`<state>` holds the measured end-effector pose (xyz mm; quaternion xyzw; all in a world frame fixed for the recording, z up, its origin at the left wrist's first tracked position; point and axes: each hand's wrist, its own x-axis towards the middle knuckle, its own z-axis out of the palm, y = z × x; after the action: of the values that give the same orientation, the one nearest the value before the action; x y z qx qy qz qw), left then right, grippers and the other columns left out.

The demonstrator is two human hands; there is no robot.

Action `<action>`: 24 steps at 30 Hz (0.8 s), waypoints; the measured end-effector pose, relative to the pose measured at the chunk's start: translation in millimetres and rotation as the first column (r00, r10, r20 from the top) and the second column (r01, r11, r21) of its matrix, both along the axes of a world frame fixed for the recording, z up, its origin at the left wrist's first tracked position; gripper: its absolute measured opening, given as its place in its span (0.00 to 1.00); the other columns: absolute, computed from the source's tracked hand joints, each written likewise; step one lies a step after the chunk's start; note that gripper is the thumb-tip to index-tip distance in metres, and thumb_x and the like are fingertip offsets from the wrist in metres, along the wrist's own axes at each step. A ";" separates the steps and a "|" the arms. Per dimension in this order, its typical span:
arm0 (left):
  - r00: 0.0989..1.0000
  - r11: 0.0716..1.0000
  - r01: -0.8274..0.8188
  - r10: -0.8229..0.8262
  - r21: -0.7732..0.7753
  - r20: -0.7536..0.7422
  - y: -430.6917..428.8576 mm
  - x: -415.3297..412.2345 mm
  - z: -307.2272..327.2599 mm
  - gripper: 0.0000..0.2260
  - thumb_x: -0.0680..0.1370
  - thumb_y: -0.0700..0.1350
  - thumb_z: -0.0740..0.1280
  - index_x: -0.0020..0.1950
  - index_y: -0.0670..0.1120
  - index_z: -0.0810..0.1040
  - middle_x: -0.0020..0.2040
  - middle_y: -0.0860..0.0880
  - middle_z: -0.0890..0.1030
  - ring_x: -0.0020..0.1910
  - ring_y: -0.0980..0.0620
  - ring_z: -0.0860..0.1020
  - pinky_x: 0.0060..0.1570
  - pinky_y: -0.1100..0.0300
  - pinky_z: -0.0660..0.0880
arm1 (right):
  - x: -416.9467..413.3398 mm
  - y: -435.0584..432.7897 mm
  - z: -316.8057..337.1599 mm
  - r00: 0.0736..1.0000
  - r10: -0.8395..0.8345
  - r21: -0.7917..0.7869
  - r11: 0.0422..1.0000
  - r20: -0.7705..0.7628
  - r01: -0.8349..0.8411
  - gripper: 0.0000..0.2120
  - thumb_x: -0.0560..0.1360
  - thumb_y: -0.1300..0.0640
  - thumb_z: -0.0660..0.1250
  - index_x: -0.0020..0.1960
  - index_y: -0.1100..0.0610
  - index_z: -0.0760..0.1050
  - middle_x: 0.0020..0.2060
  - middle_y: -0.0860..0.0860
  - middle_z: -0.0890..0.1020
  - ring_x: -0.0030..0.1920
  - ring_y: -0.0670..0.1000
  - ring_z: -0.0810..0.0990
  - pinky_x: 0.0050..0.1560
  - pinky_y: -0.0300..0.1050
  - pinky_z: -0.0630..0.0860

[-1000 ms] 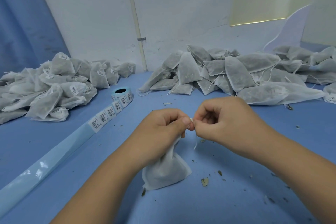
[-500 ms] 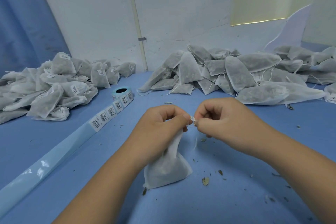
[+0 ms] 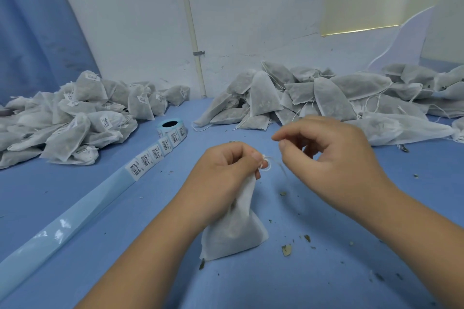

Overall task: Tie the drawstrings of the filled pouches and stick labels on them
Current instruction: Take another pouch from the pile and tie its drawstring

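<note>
One pouch [image 3: 233, 233], drawstring [image 3: 268, 165], label roll [image 3: 172, 128]; labelled heap [image 3: 67, 120]; unlabelled heap [image 3: 326, 98].

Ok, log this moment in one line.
step: tying drawstring | left hand: grips pouch neck | right hand: pinches drawstring | label roll: on table, left of hands

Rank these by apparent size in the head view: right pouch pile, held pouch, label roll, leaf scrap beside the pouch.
1. right pouch pile
2. held pouch
3. label roll (farther off, so true size against the pouch is unsure)
4. leaf scrap
</note>
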<state>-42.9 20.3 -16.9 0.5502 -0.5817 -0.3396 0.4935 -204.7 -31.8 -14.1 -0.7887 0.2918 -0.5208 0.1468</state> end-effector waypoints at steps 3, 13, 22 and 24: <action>0.999 0.999 -0.030 0.030 -0.032 0.014 -0.5 0.7 -1.2 0.10 0.71 0.53 0.65 0.31 0.56 0.80 0.32 0.56 0.79 0.30 0.56 0.74 0.41 0.55 0.70 | 2.4 4.7 -2.8 0.997 0.023 -0.016 1.000 -0.080 -0.024 0.06 0.68 0.55 0.69 0.43 0.52 0.83 0.34 0.42 0.80 0.37 0.38 0.77 0.39 0.29 0.71; 0.987 0.991 -0.092 0.103 -0.095 0.125 -2.4 0.5 -4.8 0.14 0.79 0.46 0.67 0.33 0.57 0.79 0.32 0.59 0.79 0.31 0.58 0.74 0.40 0.57 0.70 | 6.0 5.9 -8.5 0.975 -0.035 0.022 0.999 -0.217 0.040 0.06 0.71 0.58 0.70 0.38 0.50 0.85 0.31 0.46 0.82 0.37 0.45 0.77 0.38 0.38 0.71; 0.979 0.988 -0.131 0.141 -0.077 0.147 -2.7 -1.8 -4.5 0.17 0.79 0.45 0.66 0.31 0.58 0.78 0.28 0.59 0.77 0.29 0.58 0.74 0.39 0.58 0.70 | 8.2 8.6 -9.5 0.970 -0.114 -0.030 0.993 -0.215 0.110 0.03 0.71 0.55 0.71 0.43 0.52 0.82 0.36 0.46 0.79 0.36 0.44 0.78 0.40 0.45 0.77; 0.980 0.989 -0.126 0.136 -0.076 0.143 -2.7 -2.1 -4.5 0.16 0.79 0.45 0.66 0.31 0.57 0.78 0.29 0.59 0.77 0.29 0.58 0.74 0.39 0.58 0.70 | 8.7 9.9 -9.4 0.965 -0.119 -0.046 0.993 -0.234 0.111 0.03 0.71 0.57 0.71 0.40 0.52 0.83 0.34 0.46 0.79 0.35 0.46 0.78 0.38 0.47 0.77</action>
<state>-45.1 17.6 -21.3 0.5940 -0.5903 -0.2452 0.4884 -196.1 -21.9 -23.4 -0.8292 0.3439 -0.4354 0.0680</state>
